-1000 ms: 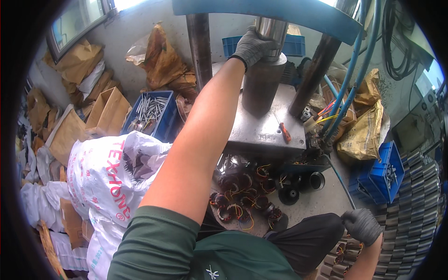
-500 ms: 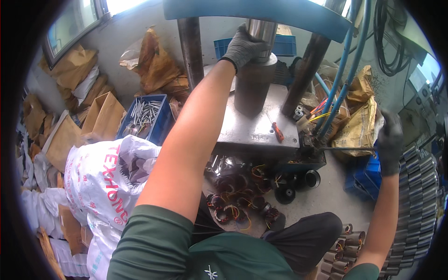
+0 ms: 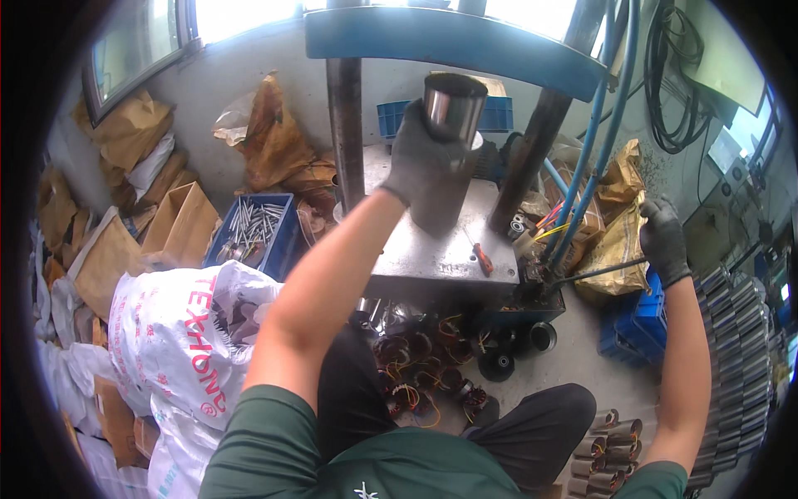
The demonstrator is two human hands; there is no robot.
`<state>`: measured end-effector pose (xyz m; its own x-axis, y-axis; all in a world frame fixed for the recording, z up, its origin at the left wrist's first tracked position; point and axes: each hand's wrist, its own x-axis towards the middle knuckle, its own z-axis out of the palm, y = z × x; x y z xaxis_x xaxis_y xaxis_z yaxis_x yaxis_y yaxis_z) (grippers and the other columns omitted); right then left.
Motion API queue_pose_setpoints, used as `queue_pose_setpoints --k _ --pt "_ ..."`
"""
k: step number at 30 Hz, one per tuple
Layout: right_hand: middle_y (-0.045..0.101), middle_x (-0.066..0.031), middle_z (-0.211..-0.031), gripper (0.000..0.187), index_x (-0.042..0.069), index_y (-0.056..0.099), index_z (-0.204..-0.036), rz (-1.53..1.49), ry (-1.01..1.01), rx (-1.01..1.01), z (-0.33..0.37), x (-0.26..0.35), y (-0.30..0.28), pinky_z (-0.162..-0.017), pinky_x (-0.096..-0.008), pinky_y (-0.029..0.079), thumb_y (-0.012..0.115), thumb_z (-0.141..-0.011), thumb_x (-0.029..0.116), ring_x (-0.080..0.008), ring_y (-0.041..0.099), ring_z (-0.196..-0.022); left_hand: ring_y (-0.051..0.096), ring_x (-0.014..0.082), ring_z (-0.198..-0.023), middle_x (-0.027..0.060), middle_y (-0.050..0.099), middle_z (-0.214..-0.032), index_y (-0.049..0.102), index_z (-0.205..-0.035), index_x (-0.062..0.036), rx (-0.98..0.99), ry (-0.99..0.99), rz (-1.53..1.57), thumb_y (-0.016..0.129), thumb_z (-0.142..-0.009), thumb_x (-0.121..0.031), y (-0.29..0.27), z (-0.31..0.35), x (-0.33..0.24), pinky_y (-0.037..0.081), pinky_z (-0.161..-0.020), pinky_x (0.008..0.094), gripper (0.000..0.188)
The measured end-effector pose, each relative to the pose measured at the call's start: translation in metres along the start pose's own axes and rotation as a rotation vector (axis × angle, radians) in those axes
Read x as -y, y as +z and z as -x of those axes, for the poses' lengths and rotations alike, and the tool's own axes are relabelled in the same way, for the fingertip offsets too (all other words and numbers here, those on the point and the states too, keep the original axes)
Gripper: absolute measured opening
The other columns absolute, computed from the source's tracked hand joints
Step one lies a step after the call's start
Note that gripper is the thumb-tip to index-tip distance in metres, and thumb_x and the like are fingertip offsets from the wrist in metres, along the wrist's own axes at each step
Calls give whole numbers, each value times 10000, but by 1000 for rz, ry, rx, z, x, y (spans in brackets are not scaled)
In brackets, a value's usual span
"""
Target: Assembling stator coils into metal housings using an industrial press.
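My left hand, in a grey glove, is wrapped round a shiny metal sleeve with its round open top showing. It holds the sleeve in front of the upper part of a dark cylindrical block, which stands on the press's metal platform. My right hand, also gloved, is raised at the right with its fingers curled. A thin dark lever runs up to the edge of that hand; whether the fingers hold it is hidden. A red-handled screwdriver lies on the platform.
The blue press crossbeam spans overhead between dark posts. Wound motor parts lie on the floor below. Metal sleeves are stacked at right. A blue bin of metal shafts and a white sack stand left.
My left hand has brought the metal sleeve out from under the crossbeam, nearer to me, so its open top shows. My right hand has shifted left and up. The view has shifted too.
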<state>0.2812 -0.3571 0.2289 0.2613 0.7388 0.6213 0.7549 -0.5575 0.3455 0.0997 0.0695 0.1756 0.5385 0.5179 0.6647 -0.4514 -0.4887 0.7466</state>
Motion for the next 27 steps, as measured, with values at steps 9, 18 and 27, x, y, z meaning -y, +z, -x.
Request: queue_pose_setpoints --k 9,18,27 --pt "676 -207 -1057 535 56 583 -1329 -276 -128 56 77 104 -66 -991 -522 507 775 -849 194 -411 672 -971 648 227 -1172 95 630 -1255 488 -1422 -88 -241 -548 917 803 -833 -197 -26 165 50 584 -981 437 677" --pt "710 -144 -1104 458 46 663 -1197 -476 -139 78 51 266 -36 -1026 -518 519 812 -766 89 -369 677 -1071 655 259 -1153 88 619 -1263 473 -1418 -104 -162 -701 966 837 -851 -165 -30 164 73 608 -939 457 676" --pt "592 -167 -1391 974 36 345 -1549 -1199 257 268 -55 354 122 -1015 -369 535 918 -780 205 -237 618 -1253 669 239 -1116 91 650 -1225 518 -1393 -99 -122 -799 969 831 -852 -196 -52 158 86 601 -919 411 633"
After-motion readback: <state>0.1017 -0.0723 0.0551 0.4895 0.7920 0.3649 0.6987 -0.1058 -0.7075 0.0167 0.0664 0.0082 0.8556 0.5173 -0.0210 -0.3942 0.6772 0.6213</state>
